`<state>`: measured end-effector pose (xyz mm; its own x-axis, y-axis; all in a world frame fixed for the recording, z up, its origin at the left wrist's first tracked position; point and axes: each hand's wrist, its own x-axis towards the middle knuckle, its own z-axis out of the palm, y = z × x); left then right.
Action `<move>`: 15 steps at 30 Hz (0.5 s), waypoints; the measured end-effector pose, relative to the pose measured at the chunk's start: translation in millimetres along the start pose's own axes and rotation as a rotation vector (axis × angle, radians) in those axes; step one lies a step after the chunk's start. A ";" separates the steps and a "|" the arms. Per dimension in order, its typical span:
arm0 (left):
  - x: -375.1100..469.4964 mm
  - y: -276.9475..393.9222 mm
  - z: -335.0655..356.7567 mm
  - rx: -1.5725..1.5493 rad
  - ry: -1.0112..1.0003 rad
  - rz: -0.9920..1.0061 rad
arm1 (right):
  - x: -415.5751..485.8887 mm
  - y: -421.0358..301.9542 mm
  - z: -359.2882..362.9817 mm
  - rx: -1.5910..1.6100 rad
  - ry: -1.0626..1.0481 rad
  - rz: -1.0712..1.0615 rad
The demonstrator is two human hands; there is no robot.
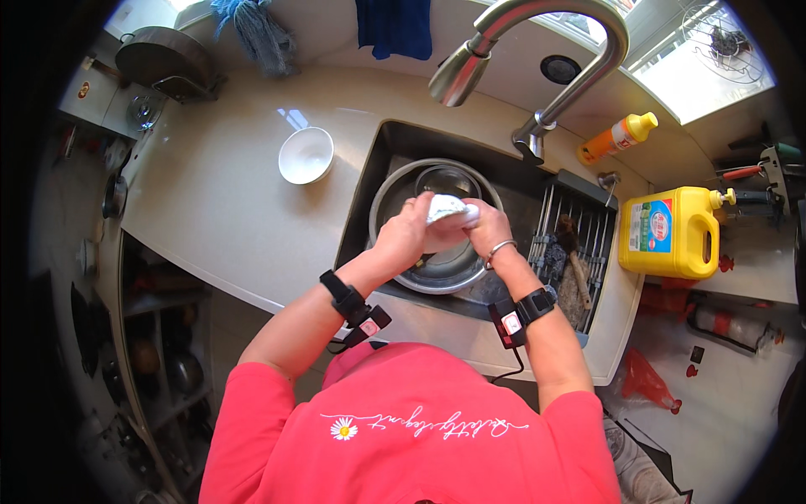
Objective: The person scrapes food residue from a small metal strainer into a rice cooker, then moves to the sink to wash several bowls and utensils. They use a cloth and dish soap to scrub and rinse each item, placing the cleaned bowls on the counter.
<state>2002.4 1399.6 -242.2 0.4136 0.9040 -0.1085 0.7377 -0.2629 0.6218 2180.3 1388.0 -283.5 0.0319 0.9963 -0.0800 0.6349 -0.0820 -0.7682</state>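
Both hands hold a white patterned bowl (445, 208) tilted above a round metal basin (434, 290) in the sink. My left hand (403, 234) grips the bowl's left side. On the right side, my right hand (488, 228) is closed around it, with a small white part beside the fingers; I cannot tell whether that is a cloth or the bowl itself. A clear round bowl or lid (448, 179) lies in the basin, partly hidden behind the hands. Another white bowl (306, 155) stands upright on the counter left of the sink.
A steel faucet (456, 72) arches over the sink (359, 233). In the sink's right part, a draining rack (541, 242) bears scrubbers. A yellow jug (667, 233) and an orange bottle (617, 138) stand on the right. Pans (165, 57) stand at the counter's back left.
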 end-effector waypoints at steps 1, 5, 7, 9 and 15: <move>0.9 3.6 -1.5 0.097 -0.066 -0.022 | -0.1 0.7 -1.4 -0.225 0.098 -0.202; 14.7 12.4 -5.5 0.290 -0.224 0.045 | 0.5 3.9 -7.3 -0.284 0.018 -0.194; 19.5 9.6 -7.2 0.110 -0.164 -0.017 | -0.9 2.2 -5.0 -0.165 0.084 -0.068; 20.5 4.3 -5.5 -0.135 0.014 -0.036 | -1.4 -0.3 -1.2 0.360 0.004 0.314; 8.5 4.1 20.9 -0.422 0.325 -0.035 | -10.7 -15.1 29.3 1.590 -0.224 0.789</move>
<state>2020.1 1399.2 -256.8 0.1567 0.9852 0.0698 0.4418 -0.1331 0.8872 2147.8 1377.8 -289.7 -0.2512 0.7015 -0.6669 -0.7611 -0.5689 -0.3116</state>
